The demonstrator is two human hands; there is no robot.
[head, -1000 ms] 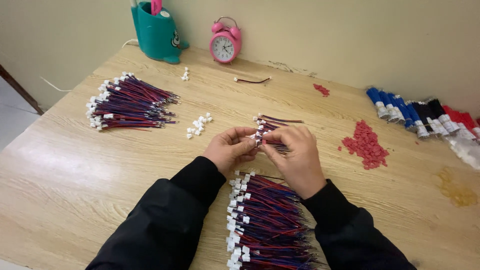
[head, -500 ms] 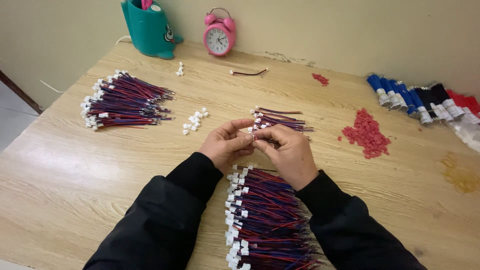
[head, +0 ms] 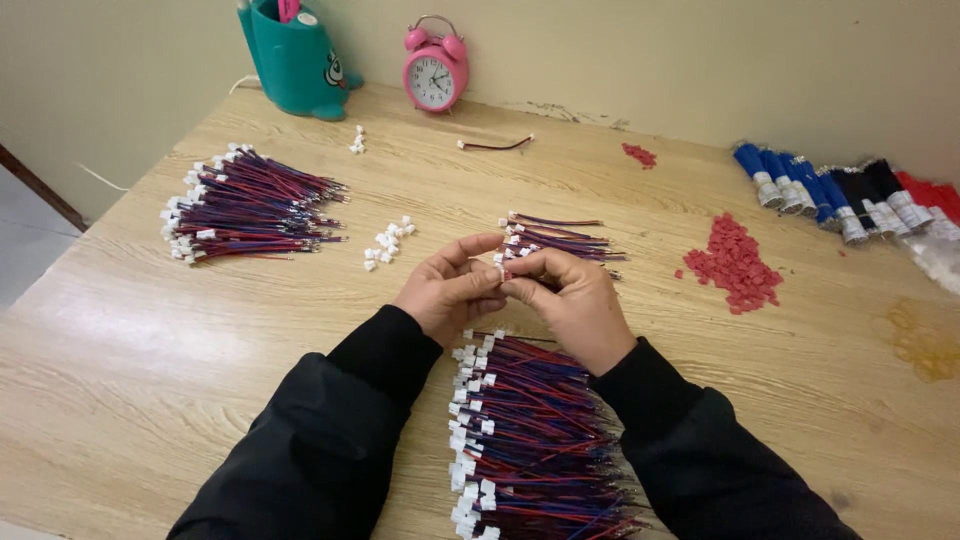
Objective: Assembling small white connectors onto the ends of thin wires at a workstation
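Where your black sleeves come in from the lower edge, a thick heap of red and blue wire leads with small white plastic plugs point(head: 520, 440) lies on the pale wooden tabletop point(head: 140, 340) between your forearms, its plugs lined up along the left side of the heap. Just above that heap your two hands meet. Your left hand point(head: 447, 290) has its fingers curled in, thumb and forefinger pinched at a small white plastic connector point(head: 503, 266) held between both hands. Your right hand point(head: 568, 300) is closed as well, its fingertips pressed against the same connector from the other side, so both hands grip it together above the tabletop. Whether a wire is already seated in it is too small to tell.

Just beyond your fingertips lies a small bunch of red and blue wire leads point(head: 560, 238), fanned out to the right. To the left of your hands sits a loose scatter of white plastic connector housings point(head: 388, 243). Further left lies a second large bundle of red and blue leads with white plugs point(head: 245, 202). To the right of your hands a pile of small red plastic pieces point(head: 735, 265) lies flat, and past it, at the right edge, a row of blue, black and red wire bundles point(head: 840, 195).

At the far edge, against the wall, stand a pink twin-bell alarm clock point(head: 434, 72) and a teal plastic pen holder point(head: 293, 58), with a single loose lead point(head: 495, 145) lying in front of the clock.
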